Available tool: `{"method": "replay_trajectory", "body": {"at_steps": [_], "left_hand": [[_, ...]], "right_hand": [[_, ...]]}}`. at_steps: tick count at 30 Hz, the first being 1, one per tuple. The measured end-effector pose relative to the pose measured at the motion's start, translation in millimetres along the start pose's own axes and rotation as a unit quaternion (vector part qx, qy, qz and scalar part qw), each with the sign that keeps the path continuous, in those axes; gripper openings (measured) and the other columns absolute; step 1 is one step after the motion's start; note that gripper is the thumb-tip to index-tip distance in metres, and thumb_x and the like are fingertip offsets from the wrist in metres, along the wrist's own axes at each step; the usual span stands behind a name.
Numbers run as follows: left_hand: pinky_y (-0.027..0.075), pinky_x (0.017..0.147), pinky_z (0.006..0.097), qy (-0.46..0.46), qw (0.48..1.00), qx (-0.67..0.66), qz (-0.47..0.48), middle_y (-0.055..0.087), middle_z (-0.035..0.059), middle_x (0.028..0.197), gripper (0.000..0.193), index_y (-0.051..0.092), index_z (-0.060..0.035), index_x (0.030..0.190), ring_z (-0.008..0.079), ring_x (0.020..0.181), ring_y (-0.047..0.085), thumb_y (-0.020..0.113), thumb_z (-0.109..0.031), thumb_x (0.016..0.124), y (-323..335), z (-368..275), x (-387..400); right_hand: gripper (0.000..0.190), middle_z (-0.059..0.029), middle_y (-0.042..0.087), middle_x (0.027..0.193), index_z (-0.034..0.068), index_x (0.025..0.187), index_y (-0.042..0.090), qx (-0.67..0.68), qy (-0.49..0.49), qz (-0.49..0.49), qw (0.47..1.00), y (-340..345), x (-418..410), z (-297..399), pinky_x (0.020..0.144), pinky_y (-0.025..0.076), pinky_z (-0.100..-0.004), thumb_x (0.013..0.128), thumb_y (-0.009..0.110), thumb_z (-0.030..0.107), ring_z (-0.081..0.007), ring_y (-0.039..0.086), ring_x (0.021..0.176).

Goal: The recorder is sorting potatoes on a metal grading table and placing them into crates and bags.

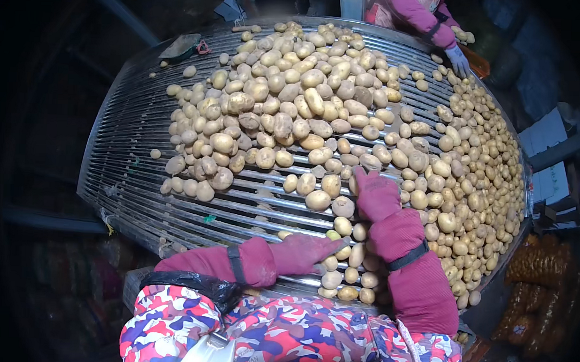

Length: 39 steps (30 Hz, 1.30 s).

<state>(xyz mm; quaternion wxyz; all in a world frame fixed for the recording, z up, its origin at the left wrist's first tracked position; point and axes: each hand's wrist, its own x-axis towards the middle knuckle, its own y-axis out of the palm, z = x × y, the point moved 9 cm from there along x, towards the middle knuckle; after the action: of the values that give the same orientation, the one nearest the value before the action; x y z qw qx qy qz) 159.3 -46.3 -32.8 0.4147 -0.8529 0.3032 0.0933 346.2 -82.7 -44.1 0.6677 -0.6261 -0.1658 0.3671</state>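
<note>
My left hand (303,253), in a dusty pink glove, reaches in from the left over the metal bars of a slatted sorting table (250,213). Its fingers stretch to the right, apart from the thumb, beside a short column of potatoes. A greenish potato (332,235) shows just above the fingertips. Farther out, my right hand (378,196) wears a matching glove and points away from me, two fingertips spread. A potato (353,185) lies against its left side, partly covered; whether it is gripped is hidden. Around it are loose potatoes (318,199) on the bars.
A large potato heap (283,90) covers the table's far middle. Smaller potatoes (482,173) crowd the right side. Another person's gloved hand (458,61) touches the far right edge. A scoop-like container (180,47) rests at the far left. Filled net sacks (530,290) lie lower right.
</note>
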Motion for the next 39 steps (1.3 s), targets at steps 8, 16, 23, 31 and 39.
{"method": "replay_trajectory", "body": {"at_steps": [8,16,23,31,39], "left_hand": [[0.059,0.085,0.0464,0.045,0.935,0.121,-0.332,0.064,0.0180,0.133,0.059,0.052,-0.0117,0.149,0.0358,0.111,0.069,0.071,-0.029,0.096,-71.4,4.6,-20.2],[0.059,0.082,0.0491,-0.112,0.962,0.141,-0.207,0.058,0.0160,0.126,0.067,0.052,-0.0220,0.149,0.0379,0.105,0.068,0.076,-0.031,0.086,-78.9,56.8,17.6],[0.045,0.114,0.0366,0.030,0.793,-0.587,-0.161,0.055,0.0079,0.147,0.080,0.046,-0.0053,0.155,0.0194,0.136,0.053,0.082,-0.012,0.083,-38.2,-19.5,37.1],[0.037,0.121,0.0394,0.068,0.883,-0.456,-0.088,0.052,0.0131,0.155,0.080,0.040,-0.0032,0.160,0.0232,0.144,0.046,0.072,-0.020,0.089,-1.0,-102.1,60.5],[0.043,0.117,0.0403,0.146,0.945,-0.293,-0.015,0.055,0.0168,0.152,0.072,0.045,0.0015,0.156,0.0260,0.143,0.050,0.075,-0.015,0.093,41.8,-192.7,89.7]], "right_hand": [[0.054,-0.0119,0.076,0.105,0.002,0.127,0.068,0.555,0.109,-0.116,0.816,-29.1,-29.7,-81.5,0.080,0.060,-0.0344,0.079,0.084,0.020,-0.0226,0.074,0.091],[0.051,-0.0147,0.065,0.124,0.001,0.141,0.054,0.917,0.061,-0.112,0.378,-2.9,-167.4,-80.7,0.071,0.057,-0.0283,0.105,0.060,0.036,-0.0203,0.065,0.103],[0.089,-0.0234,0.034,0.165,0.003,0.161,0.031,0.972,-0.073,-0.090,0.206,27.5,-236.3,-30.5,0.100,0.056,-0.0700,0.096,0.069,0.050,-0.0502,0.037,0.149],[0.089,-0.0190,0.061,0.143,0.001,0.157,0.039,0.957,-0.110,-0.128,0.236,15.1,-275.8,-31.4,0.100,0.059,-0.0586,0.088,0.078,0.042,-0.0341,0.068,0.121],[0.072,-0.0131,0.068,0.125,0.008,0.147,0.053,0.944,-0.011,-0.265,0.197,53.0,-362.4,-76.9,0.071,0.063,-0.0431,0.089,0.080,0.040,-0.0233,0.073,0.087]]}}
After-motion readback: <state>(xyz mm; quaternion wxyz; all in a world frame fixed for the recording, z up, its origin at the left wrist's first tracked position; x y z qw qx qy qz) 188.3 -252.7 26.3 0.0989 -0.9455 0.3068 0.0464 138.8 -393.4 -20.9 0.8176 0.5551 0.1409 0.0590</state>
